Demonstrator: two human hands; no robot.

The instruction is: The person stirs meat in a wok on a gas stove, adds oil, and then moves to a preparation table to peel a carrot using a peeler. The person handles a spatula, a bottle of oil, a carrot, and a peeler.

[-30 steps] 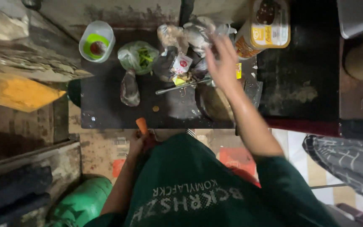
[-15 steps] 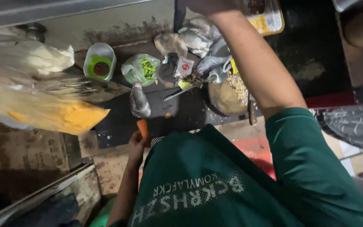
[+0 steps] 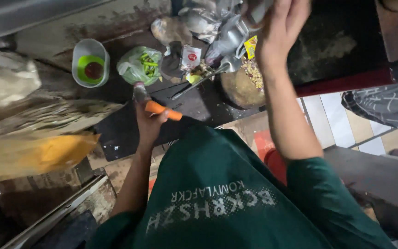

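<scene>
My left hand (image 3: pixel 147 123) is closed on an orange-handled tool (image 3: pixel 163 110), held at the near edge of the black counter (image 3: pixel 120 133). Just beyond it stands a small clear bottle (image 3: pixel 139 91). My right hand (image 3: pixel 279 30) is raised above a round bowl (image 3: pixel 236 90) of mixed food. Its fingers curl around a greyish container (image 3: pixel 258 10), mostly cut off by the top edge. A metal spoon (image 3: pixel 199 82) rests with its end at the bowl's rim.
On the counter sit a white cup (image 3: pixel 90 62) with green and red contents, a clear bag of green chillies (image 3: pixel 140 67), a red-and-white sachet (image 3: pixel 191 57), a yellow sachet (image 3: pixel 250 46) and crumpled foil bags (image 3: pixel 208 20). A yellow bag (image 3: pixel 38 154) lies left; tiled floor (image 3: pixel 337 127) lies right.
My left hand has lifted the orange-handled tool up to the counter edge. My right hand, which had reached far back to a jar, is now over the bowl holding a container.
</scene>
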